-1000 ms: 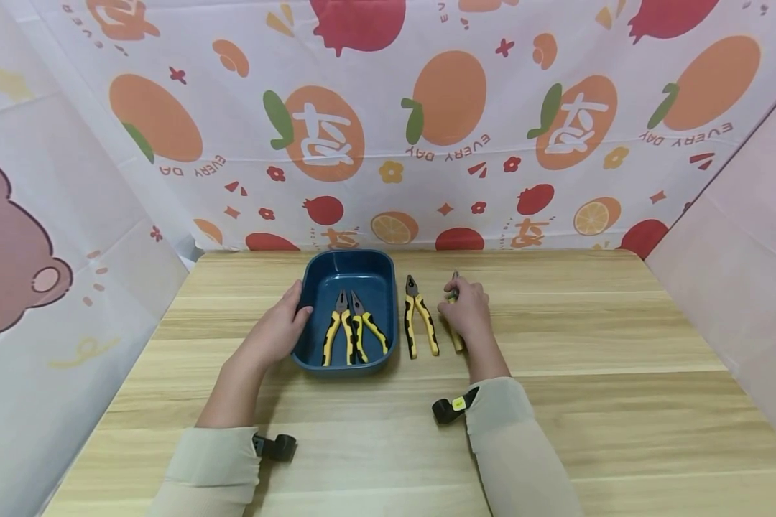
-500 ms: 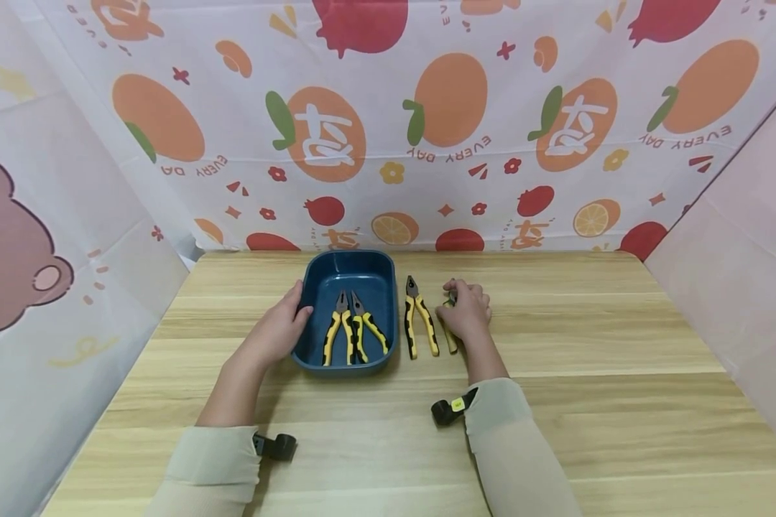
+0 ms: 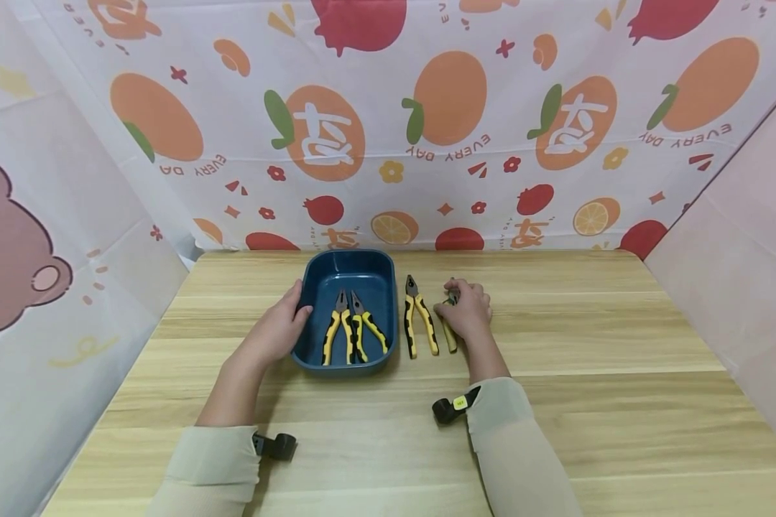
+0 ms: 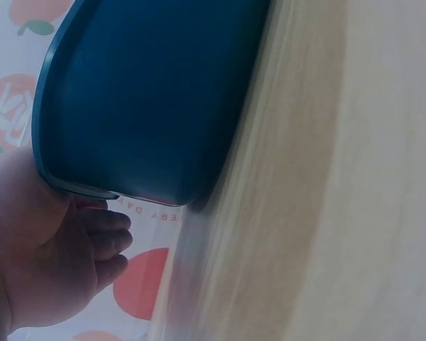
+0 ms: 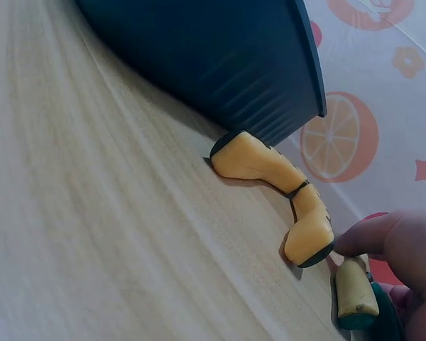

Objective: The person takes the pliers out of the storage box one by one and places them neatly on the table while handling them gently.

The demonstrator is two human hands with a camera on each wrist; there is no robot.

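My left hand [image 3: 278, 327] grips the left wall of a dark blue plastic bin [image 3: 362, 267], thumb over the rim and other fingers outside. Inside lie two pliers with yellow-and-black handles, one [image 3: 330, 337] at left and one [image 3: 376, 334] beside it. Right of the bin, combination pliers [image 3: 430, 332] lie on the table, handles spread. My right hand [image 3: 468, 310] pinches another pair of pliers [image 3: 450, 339] near its upper part; the hand hides most of it. In the right wrist view its handles [image 5: 356, 291] look pale yellow and green, just beside the other pliers' handles [image 5: 259, 160].
The wooden table [image 3: 368, 445] extends in front of the bin and to the right of my right hand. A fruit-printed cloth [image 3: 388, 129] hangs along the back edge. Cloth sides [image 3: 737, 287] stand left and right.
My right hand has shifted the pliers it pinches slightly left and toward me, nearer the pair beside the bin. The left hand and the bin have stayed in place.
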